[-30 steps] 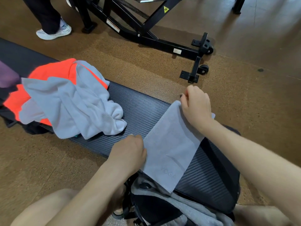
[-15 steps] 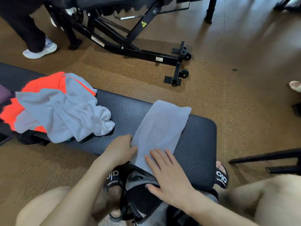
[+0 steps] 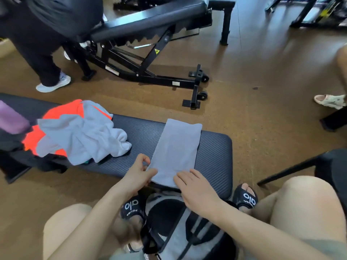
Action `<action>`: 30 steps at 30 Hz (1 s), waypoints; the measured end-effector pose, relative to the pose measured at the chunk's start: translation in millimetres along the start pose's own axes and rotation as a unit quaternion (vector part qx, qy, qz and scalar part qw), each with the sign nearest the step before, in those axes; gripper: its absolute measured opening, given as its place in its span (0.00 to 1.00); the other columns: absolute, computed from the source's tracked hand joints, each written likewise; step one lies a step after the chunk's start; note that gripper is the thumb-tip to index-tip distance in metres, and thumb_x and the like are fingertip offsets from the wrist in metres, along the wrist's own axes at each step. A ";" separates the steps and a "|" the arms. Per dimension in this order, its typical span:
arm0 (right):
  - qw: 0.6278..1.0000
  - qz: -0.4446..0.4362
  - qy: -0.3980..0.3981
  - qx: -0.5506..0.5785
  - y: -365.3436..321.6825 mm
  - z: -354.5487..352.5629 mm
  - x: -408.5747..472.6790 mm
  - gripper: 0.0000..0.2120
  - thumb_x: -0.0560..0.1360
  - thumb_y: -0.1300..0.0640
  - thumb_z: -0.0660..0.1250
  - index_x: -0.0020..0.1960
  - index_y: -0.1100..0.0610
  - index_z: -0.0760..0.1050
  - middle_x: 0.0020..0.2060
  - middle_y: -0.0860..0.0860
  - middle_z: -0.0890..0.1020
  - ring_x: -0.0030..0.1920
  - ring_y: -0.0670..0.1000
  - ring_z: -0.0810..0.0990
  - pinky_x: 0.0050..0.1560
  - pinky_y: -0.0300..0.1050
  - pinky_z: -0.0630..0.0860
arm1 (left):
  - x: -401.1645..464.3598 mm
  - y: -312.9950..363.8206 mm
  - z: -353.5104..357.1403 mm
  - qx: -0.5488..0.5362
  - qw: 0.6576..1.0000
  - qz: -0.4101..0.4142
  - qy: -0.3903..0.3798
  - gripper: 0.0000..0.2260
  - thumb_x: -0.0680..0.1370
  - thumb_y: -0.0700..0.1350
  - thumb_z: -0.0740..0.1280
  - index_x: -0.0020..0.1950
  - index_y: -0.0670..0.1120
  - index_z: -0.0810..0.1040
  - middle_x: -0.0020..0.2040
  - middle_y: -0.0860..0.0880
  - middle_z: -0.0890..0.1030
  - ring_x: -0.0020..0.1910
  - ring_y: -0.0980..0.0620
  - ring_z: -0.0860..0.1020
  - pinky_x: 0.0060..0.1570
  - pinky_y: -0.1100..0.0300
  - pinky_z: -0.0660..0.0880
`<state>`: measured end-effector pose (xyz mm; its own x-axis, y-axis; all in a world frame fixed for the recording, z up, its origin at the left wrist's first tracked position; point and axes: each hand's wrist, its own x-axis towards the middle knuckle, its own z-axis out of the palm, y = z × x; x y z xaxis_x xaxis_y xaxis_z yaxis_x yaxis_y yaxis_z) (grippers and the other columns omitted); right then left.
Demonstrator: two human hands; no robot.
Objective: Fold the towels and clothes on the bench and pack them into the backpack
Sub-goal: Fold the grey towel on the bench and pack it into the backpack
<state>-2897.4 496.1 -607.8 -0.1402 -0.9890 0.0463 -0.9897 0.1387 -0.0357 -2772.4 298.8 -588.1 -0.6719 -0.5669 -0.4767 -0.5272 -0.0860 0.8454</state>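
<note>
I see a grey towel (image 3: 176, 152) folded into a long strip and lying flat across the bench (image 3: 214, 147), running from the bench's far edge to its near edge, toward the bench's right end. My left hand (image 3: 138, 175) is at the towel's near left corner; thumb and fingers are curled there and look to be pinching the cloth edge, though the grip itself is partly hidden by the fingers. My right hand (image 3: 197, 188) lies flat with its fingers spread and straight, pressing on the towel's near end where it meets the bench's near edge.

Left of the towel on the bench sits a loose heap: a white towel (image 3: 82, 136) crumpled on top of an orange garment (image 3: 62, 113), with dark clothes (image 3: 47, 162) under them spilling over the bench's near edge. A purple item (image 3: 11, 119) lies at the far left of the bench, cut off by the frame.

The backpack (image 3: 178, 231), grey and black, stands on the floor just in front of the bench, below my hands and between my knees. My sandals (image 3: 246, 197) are on either side of it.

Beyond the bench stands a black incline bench (image 3: 150, 59), with another person's leg and white shoe (image 3: 53, 84) beside it.
</note>
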 end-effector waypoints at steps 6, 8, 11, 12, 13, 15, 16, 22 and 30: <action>0.999 -0.039 0.014 -0.001 24.7 -13.7 -15.3 0.11 0.73 0.59 0.60 0.52 0.55 0.77 0.44 0.50 0.82 0.44 0.53 0.80 0.61 0.50 0.75 | -21.6 -4.9 24.3 -0.025 0.999 -0.030 0.005 0.10 0.81 0.40 0.66 0.58 0.50 0.69 0.37 0.48 0.71 0.30 0.54 0.71 0.29 0.63 0.70; 0.999 -0.046 -0.016 -0.009 31.6 -14.4 -26.6 0.14 0.74 0.56 0.56 0.54 0.55 0.76 0.47 0.50 0.82 0.48 0.54 0.80 0.67 0.52 0.72 | -27.9 -10.2 33.7 -0.049 0.997 -0.051 -0.013 0.04 0.82 0.40 0.64 0.56 0.47 0.74 0.40 0.48 0.72 0.31 0.55 0.70 0.31 0.63 0.71; 0.997 -0.049 -0.061 -0.007 32.7 -9.1 -41.0 0.18 0.75 0.53 0.54 0.61 0.56 0.73 0.56 0.51 0.79 0.57 0.56 0.77 0.71 0.53 0.65 | -35.0 -17.8 46.6 -0.111 0.990 -0.081 -0.032 0.01 0.82 0.40 0.66 0.51 0.44 0.77 0.40 0.49 0.72 0.30 0.56 0.70 0.31 0.64 0.71; 0.997 -0.050 -0.061 -0.006 31.0 -6.9 -43.4 0.20 0.74 0.53 0.56 0.64 0.56 0.71 0.59 0.53 0.77 0.60 0.57 0.75 0.70 0.54 0.65 | -36.4 -18.7 49.3 -0.128 0.987 -0.088 -0.028 0.00 0.82 0.40 0.67 0.51 0.44 0.76 0.40 0.49 0.72 0.30 0.56 0.70 0.31 0.64 0.71; 0.997 -0.051 -0.056 -0.006 29.2 -5.0 -44.4 0.24 0.73 0.53 0.57 0.67 0.57 0.70 0.63 0.54 0.75 0.63 0.58 0.74 0.70 0.55 0.67 | -37.0 -19.2 51.4 -0.139 0.986 -0.095 -0.022 0.01 0.81 0.39 0.67 0.51 0.43 0.76 0.39 0.49 0.72 0.30 0.56 0.70 0.31 0.63 0.71; 0.998 -0.047 -0.044 -0.004 25.5 -2.1 -43.9 0.29 0.72 0.52 0.61 0.73 0.58 0.67 0.68 0.56 0.73 0.67 0.58 0.71 0.70 0.57 0.69 | -35.2 -19.8 53.7 -0.137 0.985 -0.105 -0.010 0.02 0.81 0.39 0.67 0.53 0.42 0.77 0.38 0.49 0.72 0.30 0.55 0.70 0.32 0.63 0.71; 0.998 -0.042 -0.038 -0.002 23.8 -0.9 -43.0 0.30 0.72 0.52 0.64 0.73 0.58 0.68 0.69 0.56 0.74 0.68 0.58 0.72 0.70 0.56 0.70 | -34.0 -19.6 53.9 -0.128 0.986 -0.108 -0.005 0.04 0.81 0.40 0.67 0.54 0.41 0.78 0.38 0.49 0.73 0.30 0.55 0.70 0.32 0.62 0.72; 0.999 -0.040 -0.005 0.006 31.9 4.1 -49.0 0.24 0.71 0.51 0.73 0.65 0.55 0.78 0.64 0.51 0.81 0.64 0.53 0.79 0.68 0.52 0.74 | -31.4 -10.3 46.8 -0.041 0.993 -0.106 0.008 0.09 0.82 0.39 0.62 0.56 0.38 0.81 0.41 0.44 0.76 0.29 0.52 0.73 0.30 0.59 0.75; 0.989 -0.003 0.010 0.145 49.1 3.7 -52.6 0.21 0.79 0.55 0.53 0.70 0.55 0.72 0.65 0.48 0.79 0.67 0.48 0.74 0.76 0.49 0.61 | -40.7 -14.8 18.7 0.189 0.975 0.033 -0.117 0.19 0.67 0.40 0.69 0.55 0.58 0.79 0.37 0.54 0.79 0.34 0.57 0.75 0.34 0.63 0.72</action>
<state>-2938.6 554.8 -615.7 -0.1369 -0.9883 0.0672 -0.9411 0.1086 -0.3202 -2747.0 338.5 -585.8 -0.7881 -0.3553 -0.5027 -0.6024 0.2768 0.7487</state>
